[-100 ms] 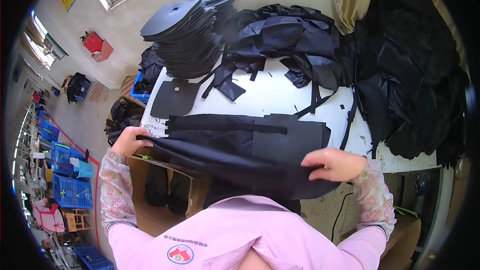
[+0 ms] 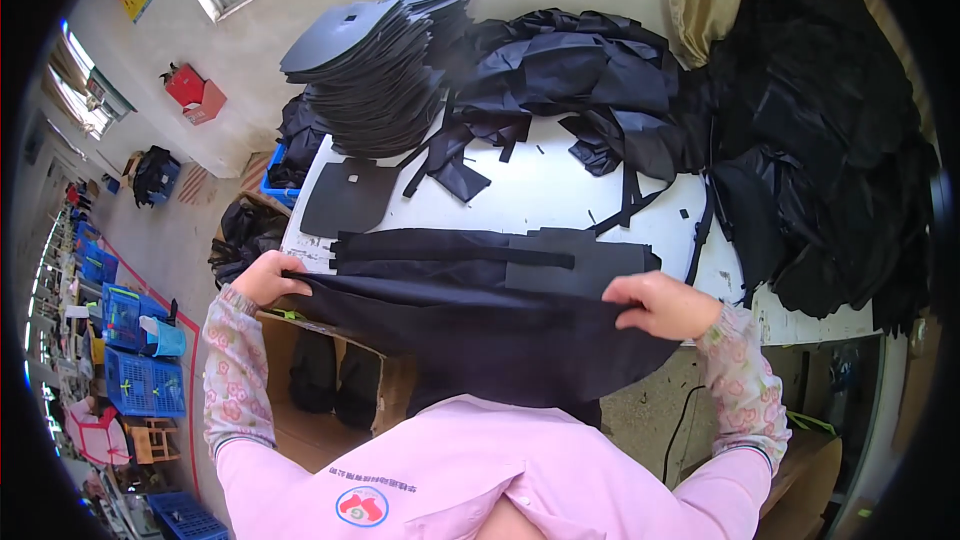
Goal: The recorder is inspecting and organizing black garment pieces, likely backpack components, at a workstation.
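Observation:
A black fabric piece (image 2: 480, 340) stretches between my hands, draped over the near table edge. My left hand (image 2: 268, 278) pinches its left corner between thumb and fingers. At its right end my right hand (image 2: 668, 303) holds the upper edge, thumb on the near side and fingers bent above; the exact grip is partly hidden. Just beyond lies another black fabric panel (image 2: 420, 242) with a long dark strap (image 2: 450, 255) across it. A dark grey stiff sheet (image 2: 560, 277) lies on that panel's right part, partly covered by the raised fabric.
On the white table (image 2: 520, 190) stand a tall stack of grey sheets (image 2: 370, 80) and a heap of black fabric (image 2: 570, 70). One loose sheet (image 2: 350, 202) lies left. A large black pile (image 2: 820, 140) rises right. Below sits an open cardboard box (image 2: 395, 390).
My right hand has moved slightly away from me, and the fabric's right part has risen with it. The left hand has barely shifted.

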The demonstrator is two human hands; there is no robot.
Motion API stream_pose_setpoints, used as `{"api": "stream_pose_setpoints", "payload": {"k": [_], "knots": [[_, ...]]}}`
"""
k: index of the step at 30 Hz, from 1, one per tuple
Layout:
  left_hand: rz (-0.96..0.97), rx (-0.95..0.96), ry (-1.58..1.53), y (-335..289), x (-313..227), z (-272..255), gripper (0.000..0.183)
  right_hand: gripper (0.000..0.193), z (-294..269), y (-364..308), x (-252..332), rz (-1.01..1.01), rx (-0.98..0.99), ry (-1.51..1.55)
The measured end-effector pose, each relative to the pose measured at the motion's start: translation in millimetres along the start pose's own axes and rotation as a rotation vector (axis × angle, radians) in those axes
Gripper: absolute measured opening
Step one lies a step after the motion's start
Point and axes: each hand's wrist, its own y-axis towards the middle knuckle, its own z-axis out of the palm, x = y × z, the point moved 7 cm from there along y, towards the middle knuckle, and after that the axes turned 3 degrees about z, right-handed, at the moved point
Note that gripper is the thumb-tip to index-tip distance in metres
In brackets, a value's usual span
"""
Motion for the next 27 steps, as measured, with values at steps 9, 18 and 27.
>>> {"api": "stream_pose_setpoints", "payload": {"k": [9, 18, 27], "knots": [[-0.002, 0.096, 0.083, 94.9, 40.7, 48.6, 0.037, 0.026, -6.0, 55.1, -80.4, 0.140, -0.357, -0.421], [-0.159, 0.074, -0.099, 101.4, 69.6, 43.2, 0.040, 0.026, 2.9, 50.8, -47.7, 0.209, -0.471, -0.835], [-0.257, 0.011, -0.195, 96.8, 72.6, 35.5, 0.035, 0.094, 82.4, 63.3, -46.1, -0.048, -0.095, -0.690]]}}
